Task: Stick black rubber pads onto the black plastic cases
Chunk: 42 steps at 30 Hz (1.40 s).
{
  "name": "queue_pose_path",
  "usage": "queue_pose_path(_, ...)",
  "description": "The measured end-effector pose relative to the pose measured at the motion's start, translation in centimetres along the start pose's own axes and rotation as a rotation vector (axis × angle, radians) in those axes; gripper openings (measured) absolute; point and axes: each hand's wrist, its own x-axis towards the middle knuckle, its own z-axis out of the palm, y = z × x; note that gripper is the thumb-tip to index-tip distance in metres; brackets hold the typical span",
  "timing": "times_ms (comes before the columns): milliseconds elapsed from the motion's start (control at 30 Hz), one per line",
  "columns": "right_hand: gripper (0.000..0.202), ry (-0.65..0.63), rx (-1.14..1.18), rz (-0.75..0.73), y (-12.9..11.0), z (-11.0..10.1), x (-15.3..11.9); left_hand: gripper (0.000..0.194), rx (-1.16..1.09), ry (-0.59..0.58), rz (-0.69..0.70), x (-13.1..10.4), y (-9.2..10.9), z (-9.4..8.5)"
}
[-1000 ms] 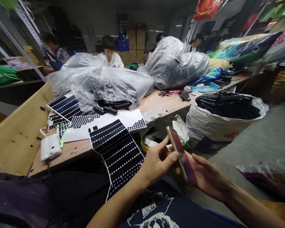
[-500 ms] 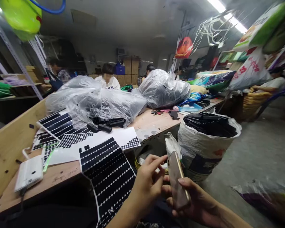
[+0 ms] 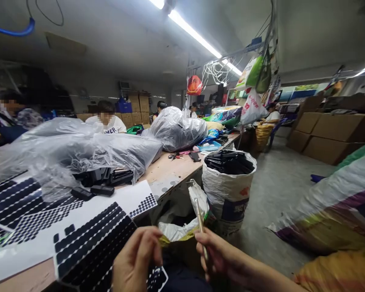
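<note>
A thin gold-edged phone (image 3: 201, 227), seen nearly edge-on, is held upright in my right hand (image 3: 215, 251) at the lower middle. To its left, my left hand (image 3: 140, 257) is raised with its fingers curled together; whether anything is between them is hidden. Behind that hand, a sheet of black stickers in rows (image 3: 91, 239) hangs over the table's front edge. More sticker sheets lie on the table at the left, one with small black dots (image 3: 143, 205). Small black blocks (image 3: 102, 190) rest beside a clear plastic bag (image 3: 124, 152).
A white woven sack (image 3: 228, 190) full of black parts stands right of the table (image 3: 158, 168). Another open sack (image 3: 178, 229) is beneath the edge. Large sacks (image 3: 331, 215) lie at the right, cardboard boxes (image 3: 334, 127) behind. A person (image 3: 106, 121) sits across the table.
The view has swung right. My left hand has drawn away from the phone and its fingers have curled in. The phone has turned from showing its back to nearly edge-on.
</note>
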Motion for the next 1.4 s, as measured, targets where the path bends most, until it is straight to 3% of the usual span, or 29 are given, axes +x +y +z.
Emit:
queue_pose_path(67,0.079,0.029,-0.217,-0.213,0.1,0.1,0.1,0.058,-0.002,-0.209,-0.171,0.3,-2.5,1.1)
queue_pose_path(133,0.084,0.074,-0.404,-0.352,0.1,0.1,0.2,0.066,0.014,-0.358,-0.248,0.4,-4.9,2.1)
queue_pose_path(200,0.08,0.115,-0.564,-0.388,0.1,0.0,0.2,0.065,0.017,-0.497,-0.239,0.4,-6.8,2.8)
queue_pose_path(267,0.082,0.128,-0.662,-0.378,0.1,-0.1,0.2,0.064,0.017,-0.563,-0.206,0.4,-8.0,3.1)
queue_pose_path(367,0.087,0.066,-0.676,-0.351,0.2,-0.2,-0.1,0.067,-0.085,-0.49,-0.301,0.7,-9.1,3.1)
queue_pose_path(533,0.087,-0.063,-0.476,-0.278,0.1,0.3,-0.9,0.071,-0.336,-0.319,-0.44,1.3,-9.7,2.6)
queue_pose_path(700,0.057,0.003,-0.401,-0.258,-0.5,0.9,-1.0,0.065,-0.173,-0.4,-0.31,0.7,-9.2,2.1)
queue_pose_path(900,0.056,0.118,-0.446,-0.326,-0.5,0.6,-0.5,0.062,0.002,-0.589,-0.195,-0.5,-8.2,2.4)
queue_pose_path(1400,0.053,-0.013,-0.318,-0.294,-0.3,0.0,-0.8,0.065,-0.191,-0.434,-0.325,-0.1,-8.2,2.5)
